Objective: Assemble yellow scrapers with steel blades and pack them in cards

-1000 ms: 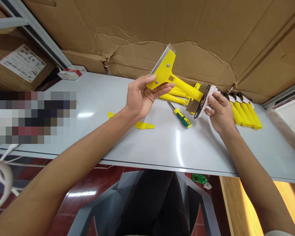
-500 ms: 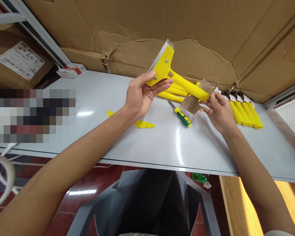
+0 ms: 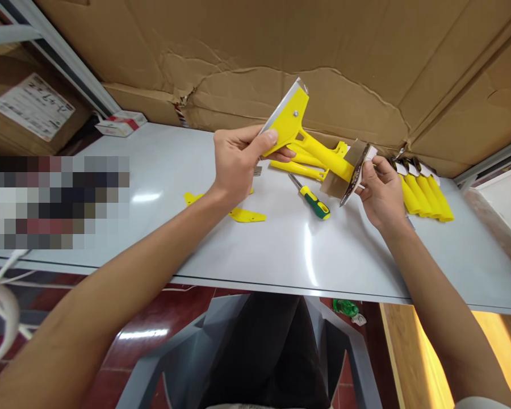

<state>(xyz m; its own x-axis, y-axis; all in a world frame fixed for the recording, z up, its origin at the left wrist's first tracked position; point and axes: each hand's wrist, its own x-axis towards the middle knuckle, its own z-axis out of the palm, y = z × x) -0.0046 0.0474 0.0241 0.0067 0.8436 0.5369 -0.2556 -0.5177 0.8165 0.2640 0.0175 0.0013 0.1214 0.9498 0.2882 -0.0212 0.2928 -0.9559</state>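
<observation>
A yellow scraper (image 3: 322, 152) with a bare metal edge is held up above the table, tilted. My left hand (image 3: 238, 153) pinches it by its wide head, thumb on top. At the handle's lower end, my right hand (image 3: 383, 187) grips a folded card (image 3: 358, 176), brown on one face and printed on the other. The card sits against the handle end; whether it wraps fully round it I cannot make out. Below lies a green and yellow screwdriver (image 3: 315, 203). Behind the held scraper lie more yellow handles (image 3: 298, 170), partly hidden.
On the right, several yellow scraper handles (image 3: 428, 193) with cards lie in a row. Flat yellow plates (image 3: 247, 216) are near my left forearm. A small red and white box (image 3: 121, 123) stands at the back left of the white table (image 3: 255, 255). Large cardboard (image 3: 281, 34) walls the back.
The scraper has shifted slightly right and down in my left hand. My right hand has turned the card, so its printed face now shows at the handle end.
</observation>
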